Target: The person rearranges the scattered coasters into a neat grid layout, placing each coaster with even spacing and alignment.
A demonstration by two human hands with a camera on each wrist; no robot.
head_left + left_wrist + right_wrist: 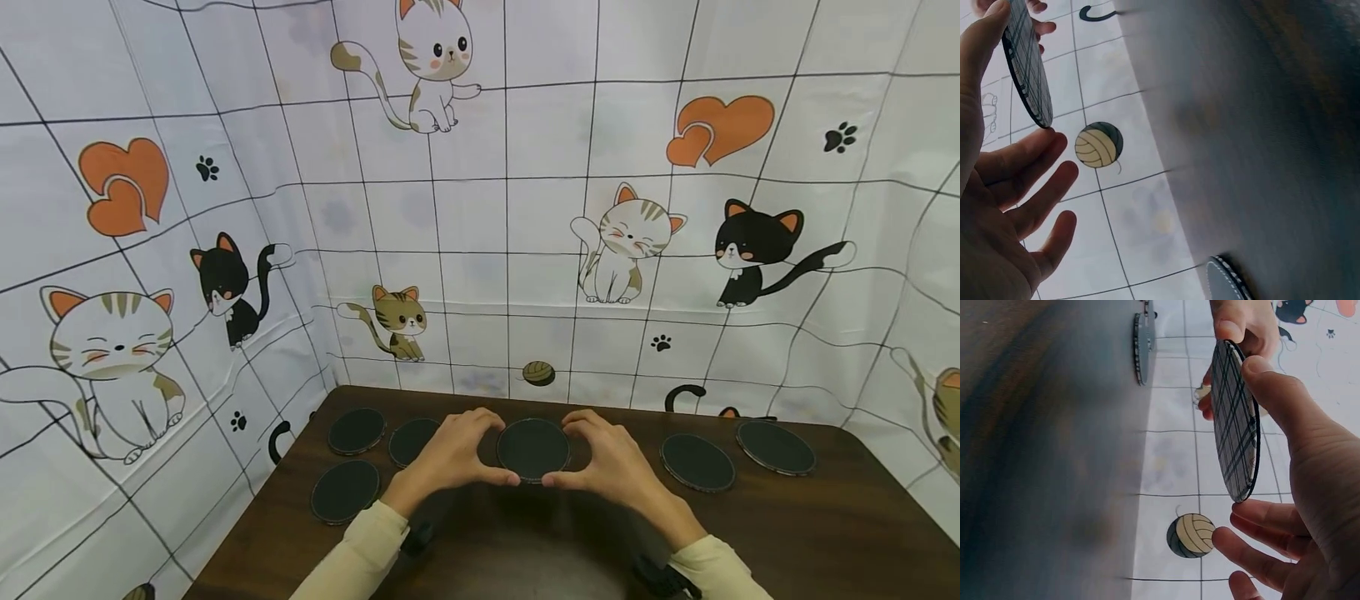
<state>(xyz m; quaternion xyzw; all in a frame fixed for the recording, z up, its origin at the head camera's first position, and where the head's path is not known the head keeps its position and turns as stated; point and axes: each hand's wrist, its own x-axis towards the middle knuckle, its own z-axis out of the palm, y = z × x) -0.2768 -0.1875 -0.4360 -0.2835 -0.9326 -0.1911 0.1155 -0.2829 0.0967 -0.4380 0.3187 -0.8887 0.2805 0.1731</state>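
A round dark coaster (533, 450) is held up off the table between both hands, its dark face visible in the head view. My left hand (457, 450) grips its left rim between thumb and forefinger, and my right hand (613, 458) pinches the opposite side. Seen from the right wrist, the coaster (1235, 425) shows a plaid underside and stands apart from the tabletop. The remaining fingers of the left hand (1016, 200) spread beside the rim in the left wrist view. Those of the right hand (1310, 481) lie below the rim.
On the brown table (810, 533), coasters lie at the left, among them a back one (357, 431), a front one (345, 492) and one partly behind the left hand (411, 440). Two more coasters (697, 462) lie right. A cat-print sheet (472, 217) hangs behind.
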